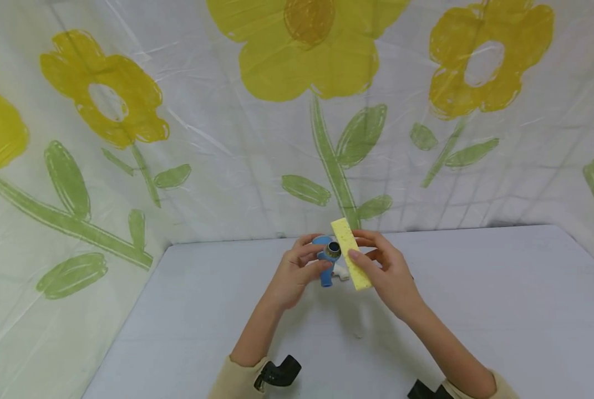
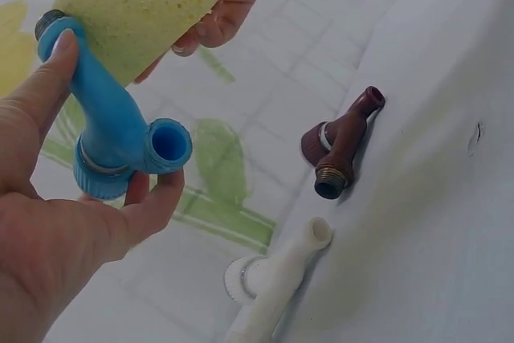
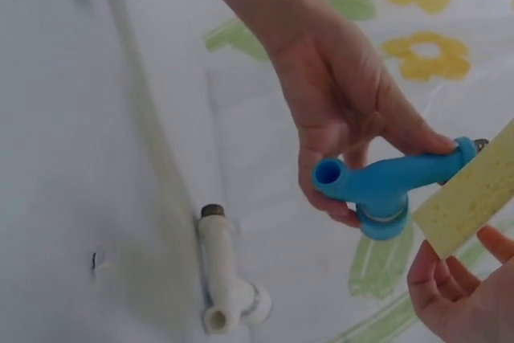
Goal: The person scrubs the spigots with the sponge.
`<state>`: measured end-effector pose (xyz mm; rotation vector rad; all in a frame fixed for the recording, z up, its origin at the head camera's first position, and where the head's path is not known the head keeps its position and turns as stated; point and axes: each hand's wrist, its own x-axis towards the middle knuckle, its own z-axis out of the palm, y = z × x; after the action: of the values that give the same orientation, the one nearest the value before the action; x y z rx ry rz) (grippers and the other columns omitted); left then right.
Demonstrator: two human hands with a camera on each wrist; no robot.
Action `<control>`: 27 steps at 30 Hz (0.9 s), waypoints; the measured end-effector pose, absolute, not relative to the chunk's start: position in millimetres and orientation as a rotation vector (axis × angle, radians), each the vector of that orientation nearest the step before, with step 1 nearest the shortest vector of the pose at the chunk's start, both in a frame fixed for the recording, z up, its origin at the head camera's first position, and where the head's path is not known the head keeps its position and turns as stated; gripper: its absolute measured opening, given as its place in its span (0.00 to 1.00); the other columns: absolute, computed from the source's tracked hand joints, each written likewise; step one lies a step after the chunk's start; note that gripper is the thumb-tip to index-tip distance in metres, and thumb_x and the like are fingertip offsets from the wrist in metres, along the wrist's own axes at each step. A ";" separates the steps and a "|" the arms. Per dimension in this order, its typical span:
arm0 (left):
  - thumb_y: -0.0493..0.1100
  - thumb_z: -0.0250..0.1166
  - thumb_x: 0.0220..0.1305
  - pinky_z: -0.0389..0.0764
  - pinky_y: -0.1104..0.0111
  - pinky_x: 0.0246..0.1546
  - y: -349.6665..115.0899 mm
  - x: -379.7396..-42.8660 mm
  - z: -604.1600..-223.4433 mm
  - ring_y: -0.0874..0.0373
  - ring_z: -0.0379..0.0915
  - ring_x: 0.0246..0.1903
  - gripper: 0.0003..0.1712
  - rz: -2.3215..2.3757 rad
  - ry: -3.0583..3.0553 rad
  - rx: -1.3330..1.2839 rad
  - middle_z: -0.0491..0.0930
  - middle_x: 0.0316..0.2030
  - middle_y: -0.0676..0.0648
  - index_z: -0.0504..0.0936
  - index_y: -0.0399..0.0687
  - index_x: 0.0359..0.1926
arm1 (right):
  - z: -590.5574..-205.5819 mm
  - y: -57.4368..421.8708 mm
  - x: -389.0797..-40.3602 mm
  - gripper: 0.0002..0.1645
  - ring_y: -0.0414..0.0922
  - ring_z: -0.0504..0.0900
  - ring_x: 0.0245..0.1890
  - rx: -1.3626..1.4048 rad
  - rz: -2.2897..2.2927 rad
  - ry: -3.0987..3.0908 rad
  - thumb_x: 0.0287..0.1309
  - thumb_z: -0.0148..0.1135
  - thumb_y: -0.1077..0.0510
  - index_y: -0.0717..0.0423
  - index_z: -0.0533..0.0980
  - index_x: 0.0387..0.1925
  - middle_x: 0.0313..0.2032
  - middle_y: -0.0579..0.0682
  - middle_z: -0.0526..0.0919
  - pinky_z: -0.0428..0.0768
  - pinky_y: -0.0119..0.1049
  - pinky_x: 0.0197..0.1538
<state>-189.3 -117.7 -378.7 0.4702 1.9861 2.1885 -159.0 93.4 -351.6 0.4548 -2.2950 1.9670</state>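
My left hand [image 1: 297, 274] grips a blue plastic tap [image 2: 108, 114], thumb near its dark threaded end and fingers behind its body. That threaded end faces up toward the head camera. In my right hand [image 1: 389, 277] is a flat yellow sponge [image 1: 351, 255], pinched between thumb and fingers. The sponge stands tilted right beside the tap's threaded end; whether the two touch I cannot tell. Both hands are raised above the table. The open spout of the blue tap [image 3: 401, 173] shows in the right wrist view.
A white tap [image 3: 221, 255] lies on the white table [image 1: 202, 310] beyond the hands. The left wrist view also shows a dark red-brown tap [image 2: 345, 142] near it. Behind the table hangs a pale sheet [image 1: 257, 166] with painted yellow flowers. Black mounts [image 1: 282, 371] sit on the wrists.
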 end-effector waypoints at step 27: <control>0.29 0.62 0.74 0.85 0.66 0.49 -138.0 -185.3 -356.8 0.54 0.81 0.54 0.26 2.197 2.025 0.329 0.61 0.75 0.41 0.73 0.36 0.70 | -355.2 112.0 -169.9 0.28 0.43 0.77 0.30 0.472 1.529 -2.319 0.67 0.71 0.60 0.57 0.77 0.66 0.56 0.57 0.80 0.81 0.32 0.26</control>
<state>-185.3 -138.0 -356.8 0.3291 2.0253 2.1972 -169.9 112.0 -355.2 0.4716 -2.3191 1.5289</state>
